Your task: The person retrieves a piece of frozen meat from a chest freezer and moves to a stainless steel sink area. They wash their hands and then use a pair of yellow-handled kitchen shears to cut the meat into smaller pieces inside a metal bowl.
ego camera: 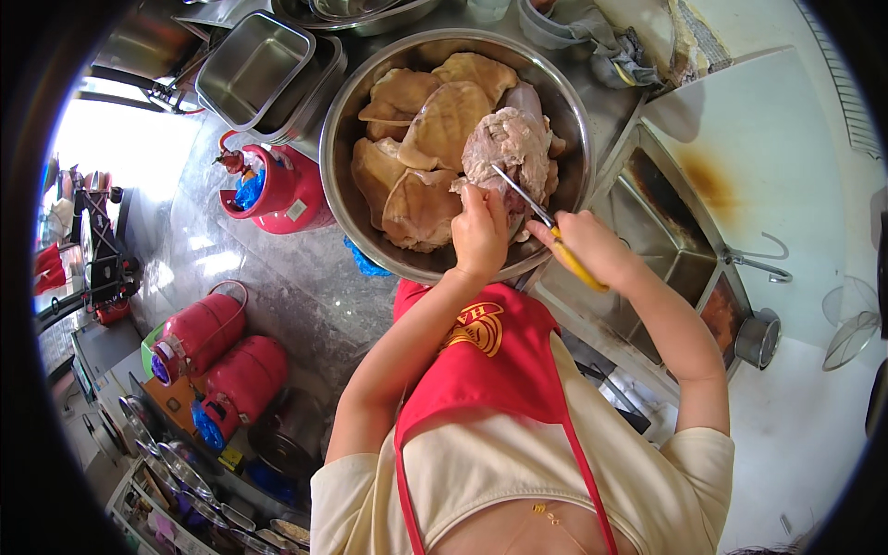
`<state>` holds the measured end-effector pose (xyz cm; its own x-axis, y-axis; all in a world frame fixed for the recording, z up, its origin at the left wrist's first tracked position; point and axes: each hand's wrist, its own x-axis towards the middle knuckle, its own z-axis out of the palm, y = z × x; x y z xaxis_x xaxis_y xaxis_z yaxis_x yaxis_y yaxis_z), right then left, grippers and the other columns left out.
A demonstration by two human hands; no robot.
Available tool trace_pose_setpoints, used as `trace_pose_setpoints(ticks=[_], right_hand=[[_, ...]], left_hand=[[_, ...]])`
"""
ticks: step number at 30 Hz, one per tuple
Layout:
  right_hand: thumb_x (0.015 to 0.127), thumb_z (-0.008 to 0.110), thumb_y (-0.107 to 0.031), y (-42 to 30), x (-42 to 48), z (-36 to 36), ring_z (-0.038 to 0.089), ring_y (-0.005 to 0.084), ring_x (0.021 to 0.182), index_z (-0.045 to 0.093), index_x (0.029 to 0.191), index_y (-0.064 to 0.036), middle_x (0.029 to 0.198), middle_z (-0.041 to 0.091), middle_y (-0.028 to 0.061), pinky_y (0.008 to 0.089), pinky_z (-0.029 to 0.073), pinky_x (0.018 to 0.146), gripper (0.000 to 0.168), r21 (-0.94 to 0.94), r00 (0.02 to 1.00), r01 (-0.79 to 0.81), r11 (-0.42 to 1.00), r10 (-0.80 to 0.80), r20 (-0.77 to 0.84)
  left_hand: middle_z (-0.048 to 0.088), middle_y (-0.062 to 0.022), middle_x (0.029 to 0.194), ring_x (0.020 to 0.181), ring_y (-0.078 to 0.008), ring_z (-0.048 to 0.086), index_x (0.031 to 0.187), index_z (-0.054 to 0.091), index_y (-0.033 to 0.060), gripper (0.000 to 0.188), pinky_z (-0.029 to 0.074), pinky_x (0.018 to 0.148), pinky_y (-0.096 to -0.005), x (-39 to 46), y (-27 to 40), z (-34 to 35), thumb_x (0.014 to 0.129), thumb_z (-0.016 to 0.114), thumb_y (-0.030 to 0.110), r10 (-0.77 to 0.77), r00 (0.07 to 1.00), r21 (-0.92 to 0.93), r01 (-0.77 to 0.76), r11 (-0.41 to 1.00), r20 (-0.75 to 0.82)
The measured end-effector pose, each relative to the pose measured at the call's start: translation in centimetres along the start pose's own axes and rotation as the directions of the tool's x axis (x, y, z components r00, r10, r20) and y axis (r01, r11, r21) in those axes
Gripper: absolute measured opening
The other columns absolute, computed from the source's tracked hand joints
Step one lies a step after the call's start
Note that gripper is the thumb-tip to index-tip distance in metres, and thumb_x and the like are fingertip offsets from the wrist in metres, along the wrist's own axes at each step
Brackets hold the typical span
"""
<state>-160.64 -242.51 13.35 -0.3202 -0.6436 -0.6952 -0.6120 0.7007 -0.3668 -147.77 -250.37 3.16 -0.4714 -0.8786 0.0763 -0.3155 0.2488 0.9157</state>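
Observation:
A large round stainless-steel bowl [334,173] holds several tan, smooth pieces of meat [444,125] and a paler, rough lump of meat [510,142] at its right side. My left hand [481,232] pinches the lower edge of that pale lump with thumb and fingers. In my right hand [590,243] is a pair of scissors with yellow handles [579,267]; their metal blades point up and left, with the tips against the pale lump. The blades look nearly together. Part of the pale lump is hidden behind my hands.
Stacked rectangular steel pans [257,69] stand left of the bowl. A steel sink [624,236] with a tap [756,267] lies to the right. Above right is a plastic tub [548,28] with a grey cloth. Red gas cylinders [291,198] stand on the floor at left.

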Motion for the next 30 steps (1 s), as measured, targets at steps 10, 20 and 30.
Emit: trace_pose_setpoints(ticks=[10, 20, 30], right_hand=[[0.088, 0.03, -0.071, 4.0, 2.5, 0.8, 0.024, 0.0032, 0.029, 0.038, 0.075, -0.011, 0.046, 0.03, -0.0063, 0.0199, 0.023, 0.028, 0.062, 0.89, 0.755, -0.358, 0.282, -0.473, 0.454], [0.089, 0.037, -0.065, -1.4, 0.7, 2.0, 0.041, 0.0095, 0.035, 0.048, 0.078, -0.006, 0.047, 0.039, -0.002, 0.0252, 0.033, 0.034, 0.062, 0.594, 0.986, -0.021, 0.804, -0.082, 0.146], [0.088, 0.04, -0.066, -0.4, 0.2, 1.8, 0.036, 0.0054, 0.036, 0.047, 0.088, -0.009, 0.053, 0.038, -0.0049, 0.0218, 0.031, 0.033, 0.057, 0.683, 0.972, -0.055, 0.729, -0.118, 0.205]], left_hand=[[0.053, -0.0036, 0.075, 0.069, -0.0092, 0.051, 0.097, 0.044, 0.0032, 0.019, 0.045, 0.062, -0.0252, 9.3, -0.9, -7.5, 0.096, 0.051, 0.02, 0.094, 0.731, -0.38, 0.236, 0.894, 0.675], [0.059, -0.0333, 0.082, 0.079, -0.0474, 0.06, 0.101, 0.032, -0.0056, 0.032, 0.047, 0.07, -0.054, 5.5, 1.4, -5.1, 0.087, 0.048, 0.018, -0.075, 0.893, 0.409, -0.127, 0.903, 0.443], [0.054, -0.0092, 0.068, 0.063, -0.0233, 0.053, 0.085, 0.046, 0.0064, 0.018, 0.043, 0.061, -0.0334, 6.3, -2.4, -1.8, 0.087, 0.053, 0.023, -0.466, 0.882, -0.32, 0.424, 0.847, -0.066]])
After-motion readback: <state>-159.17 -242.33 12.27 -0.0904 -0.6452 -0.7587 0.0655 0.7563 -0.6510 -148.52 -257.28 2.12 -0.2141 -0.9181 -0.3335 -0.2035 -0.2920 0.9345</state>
